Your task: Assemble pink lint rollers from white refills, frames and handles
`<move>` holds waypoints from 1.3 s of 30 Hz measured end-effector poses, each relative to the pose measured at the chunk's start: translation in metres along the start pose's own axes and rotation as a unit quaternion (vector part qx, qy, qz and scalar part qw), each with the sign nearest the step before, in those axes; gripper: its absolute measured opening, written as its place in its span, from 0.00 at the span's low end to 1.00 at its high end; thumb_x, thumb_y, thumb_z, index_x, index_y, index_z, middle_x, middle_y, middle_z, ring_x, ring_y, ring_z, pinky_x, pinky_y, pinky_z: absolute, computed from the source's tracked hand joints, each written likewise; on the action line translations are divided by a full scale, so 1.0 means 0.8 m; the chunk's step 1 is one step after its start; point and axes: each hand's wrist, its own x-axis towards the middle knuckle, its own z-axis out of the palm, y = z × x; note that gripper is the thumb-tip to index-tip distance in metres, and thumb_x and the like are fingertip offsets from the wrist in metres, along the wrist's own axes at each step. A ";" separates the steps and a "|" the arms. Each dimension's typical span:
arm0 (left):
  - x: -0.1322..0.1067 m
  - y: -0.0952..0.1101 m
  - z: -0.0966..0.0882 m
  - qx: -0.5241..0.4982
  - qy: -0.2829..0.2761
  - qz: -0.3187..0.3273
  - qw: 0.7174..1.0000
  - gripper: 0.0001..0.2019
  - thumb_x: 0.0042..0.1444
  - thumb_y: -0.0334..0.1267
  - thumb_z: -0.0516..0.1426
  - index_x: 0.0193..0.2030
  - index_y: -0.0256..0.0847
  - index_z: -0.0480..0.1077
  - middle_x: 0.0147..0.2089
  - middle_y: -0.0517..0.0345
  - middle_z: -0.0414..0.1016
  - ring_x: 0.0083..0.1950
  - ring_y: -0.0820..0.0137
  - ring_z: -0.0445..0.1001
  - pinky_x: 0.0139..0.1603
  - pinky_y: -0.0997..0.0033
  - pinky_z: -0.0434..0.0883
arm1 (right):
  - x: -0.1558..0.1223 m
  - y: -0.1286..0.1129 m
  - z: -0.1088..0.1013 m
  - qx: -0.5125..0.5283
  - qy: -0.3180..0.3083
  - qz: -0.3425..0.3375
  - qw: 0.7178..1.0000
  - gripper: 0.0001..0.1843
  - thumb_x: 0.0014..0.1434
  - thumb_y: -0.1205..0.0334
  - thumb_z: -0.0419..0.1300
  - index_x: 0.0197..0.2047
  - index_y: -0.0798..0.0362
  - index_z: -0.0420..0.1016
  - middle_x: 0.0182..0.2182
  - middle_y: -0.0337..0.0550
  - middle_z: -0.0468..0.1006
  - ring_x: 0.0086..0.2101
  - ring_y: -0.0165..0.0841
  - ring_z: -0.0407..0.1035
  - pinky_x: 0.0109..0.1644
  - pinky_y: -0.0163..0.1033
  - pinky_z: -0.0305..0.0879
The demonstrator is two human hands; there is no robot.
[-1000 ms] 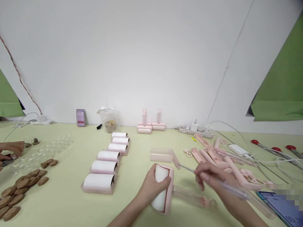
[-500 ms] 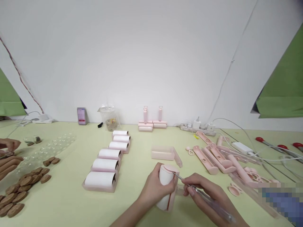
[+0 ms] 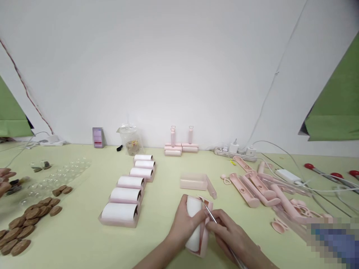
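My left hand [image 3: 182, 224] is wrapped around a lint roller [image 3: 193, 239], a white paper roll in a pink plastic holder. It stands tilted above the table with its open side towards me. My right hand [image 3: 231, 231] grips a thin metal tool [image 3: 209, 210], whose tip lies at the upper end of the holder, by the gap beside the roll. Too little of the tool shows to name its kind. Just beyond my hands lie a clear pink cover [image 3: 193, 182] and a narrow clear pink piece [image 3: 211, 186].
White rolls in pink covers [image 3: 120, 212] form a row on the left. Pink holders and handles [image 3: 254, 186] are heaped right, among cables and a power strip [image 3: 235, 154]. Assembled lint rollers [image 3: 173, 144] stand by the wall. Far left are brown oval pieces [image 3: 33, 213] and another person's hand [image 3: 5, 179].
The lint roller has tipped so its upper end faces me less and the gap beside the roll shows more. My right hand has come closer to it. The other person's hands have moved left.
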 end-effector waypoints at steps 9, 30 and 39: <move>0.005 0.002 0.011 -0.064 0.042 -0.039 0.996 0.15 0.43 0.36 0.60 0.35 0.38 0.59 0.30 0.61 0.65 0.31 0.74 0.64 0.30 0.77 0.65 | 0.008 0.011 0.006 -0.322 0.094 -0.320 0.886 0.13 0.59 0.66 0.42 0.37 0.51 0.68 0.27 0.45 0.69 0.24 0.32 0.67 0.21 0.30 0.63; 0.021 0.006 -0.030 0.086 0.077 0.007 0.993 0.12 0.48 0.43 0.54 0.38 0.44 0.58 0.25 0.64 0.65 0.22 0.72 0.65 0.22 0.76 0.60 | 0.017 -0.036 -0.036 -0.123 0.003 -0.101 0.987 0.12 0.60 0.56 0.45 0.41 0.47 0.66 0.33 0.41 0.74 0.33 0.33 0.69 0.35 0.34 0.66; 0.012 0.016 -0.031 0.232 0.073 0.043 0.969 0.11 0.49 0.43 0.51 0.41 0.48 0.60 0.30 0.63 0.71 0.30 0.67 0.68 0.28 0.75 0.59 | 0.027 -0.058 -0.026 -0.110 -0.041 -0.152 0.981 0.11 0.61 0.58 0.44 0.36 0.47 0.66 0.29 0.38 0.71 0.31 0.31 0.66 0.34 0.34 0.62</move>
